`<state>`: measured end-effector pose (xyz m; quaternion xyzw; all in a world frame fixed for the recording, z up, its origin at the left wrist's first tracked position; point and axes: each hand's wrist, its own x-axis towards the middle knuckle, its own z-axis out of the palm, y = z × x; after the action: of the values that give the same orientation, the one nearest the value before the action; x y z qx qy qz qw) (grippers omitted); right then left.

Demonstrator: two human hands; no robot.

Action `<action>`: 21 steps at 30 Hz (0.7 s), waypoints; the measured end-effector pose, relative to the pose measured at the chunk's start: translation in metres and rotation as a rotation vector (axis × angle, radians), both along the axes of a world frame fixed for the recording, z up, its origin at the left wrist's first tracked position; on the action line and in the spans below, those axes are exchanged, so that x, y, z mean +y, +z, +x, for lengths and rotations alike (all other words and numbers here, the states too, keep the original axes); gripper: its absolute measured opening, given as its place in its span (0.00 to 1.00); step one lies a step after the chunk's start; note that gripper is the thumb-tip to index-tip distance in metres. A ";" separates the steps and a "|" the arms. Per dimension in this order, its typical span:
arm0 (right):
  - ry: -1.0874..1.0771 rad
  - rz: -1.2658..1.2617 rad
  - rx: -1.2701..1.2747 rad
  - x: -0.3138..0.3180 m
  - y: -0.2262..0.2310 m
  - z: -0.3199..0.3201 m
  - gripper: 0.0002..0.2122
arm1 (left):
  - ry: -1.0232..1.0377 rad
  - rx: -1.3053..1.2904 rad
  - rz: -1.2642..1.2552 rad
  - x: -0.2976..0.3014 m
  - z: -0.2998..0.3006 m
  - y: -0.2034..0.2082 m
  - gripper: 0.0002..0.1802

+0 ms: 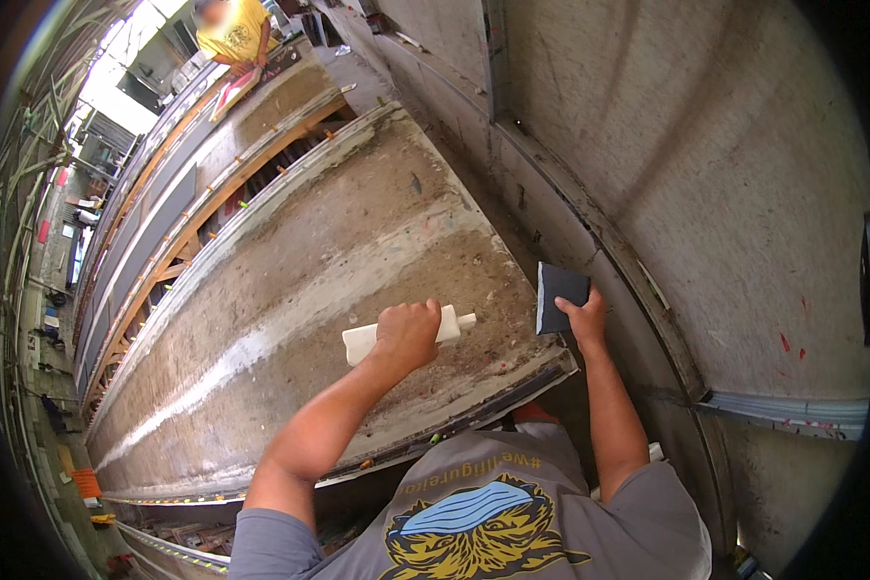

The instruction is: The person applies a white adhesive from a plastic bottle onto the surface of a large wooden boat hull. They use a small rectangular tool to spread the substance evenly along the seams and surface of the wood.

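Observation:
My left hand [409, 333] is closed around a long cream-white bottle-shaped thing [361, 342] with a narrow stub at its right end. It is held over the near right part of a long, stained tabletop [290, 280]; whether it touches the surface I cannot tell. Past the table's right edge, my right hand [584, 315] grips a folded sheet of sandpaper [561, 295], dark grey with a pale, ragged left edge. The thumb lies across its face, and the other fingers are mostly hidden behind it.
A grey wall [706, 193] with metal rails runs along the right, a narrow gap from the table. Further tables with orange wooden edges [261, 169] stand beyond on the left. A person in a yellow shirt [237, 34] works at the far end over a red-and-white panel [232, 95].

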<state>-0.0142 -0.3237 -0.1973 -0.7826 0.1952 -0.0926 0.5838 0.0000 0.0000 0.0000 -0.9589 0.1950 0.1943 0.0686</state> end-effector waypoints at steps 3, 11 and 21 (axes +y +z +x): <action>0.009 -0.005 0.001 0.001 0.001 0.001 0.32 | -0.019 0.021 0.021 0.004 0.002 -0.003 0.22; 0.005 0.061 0.043 0.000 -0.005 0.005 0.31 | 0.022 -0.065 0.033 0.021 0.041 -0.016 0.26; 0.071 -0.174 0.095 0.011 -0.006 -0.001 0.33 | 0.134 -0.170 0.017 0.059 0.085 -0.015 0.30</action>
<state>-0.0148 -0.3122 -0.2032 -0.8402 0.1861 -0.0513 0.5067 0.0845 0.0592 -0.0148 -0.9822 0.1222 0.1181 0.0796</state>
